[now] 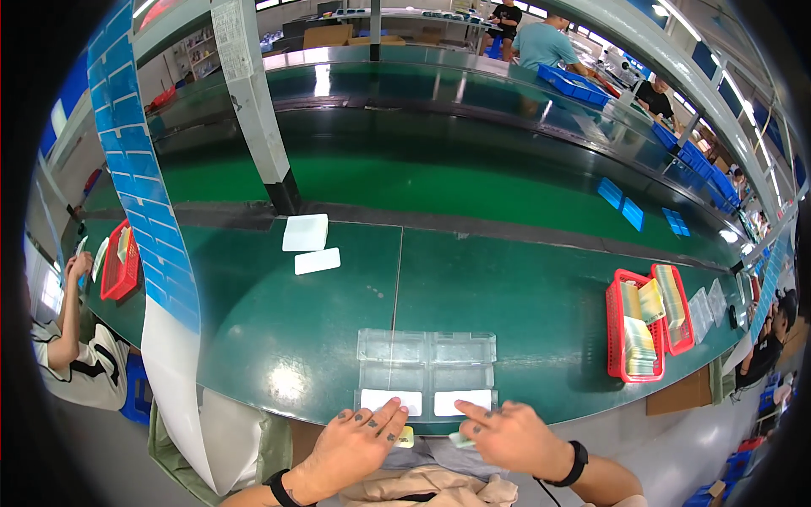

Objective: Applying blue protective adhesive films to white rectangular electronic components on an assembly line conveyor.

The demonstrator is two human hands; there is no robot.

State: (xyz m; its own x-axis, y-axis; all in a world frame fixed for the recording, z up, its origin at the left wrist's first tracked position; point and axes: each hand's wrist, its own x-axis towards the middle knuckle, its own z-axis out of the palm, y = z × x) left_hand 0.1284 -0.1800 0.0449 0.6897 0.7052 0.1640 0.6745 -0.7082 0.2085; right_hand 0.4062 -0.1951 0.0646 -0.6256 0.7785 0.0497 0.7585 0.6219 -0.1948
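Note:
A clear plastic tray (427, 349) with several compartments lies on the green table (507, 296) at its near edge. Two white cards fill its nearest compartments, the left card (393, 400) and the right card (463, 401). My left hand (359, 444) rests at the table edge, its fingertips touching the left card. A small yellowish piece (407, 436) shows just beside its fingers. My right hand (507, 435) lies with a finger stretched onto the right card, and a small pale piece (460, 440) sits under it. Whether either hand grips its piece is unclear.
Two white flat pieces (306, 232) (318, 261) lie further back on the left. Red baskets (632, 325) of yellowish card stacks stand at the right, another red basket (120, 262) at the left. A blue-and-white strip (139, 194) hangs at the left. Other people work around.

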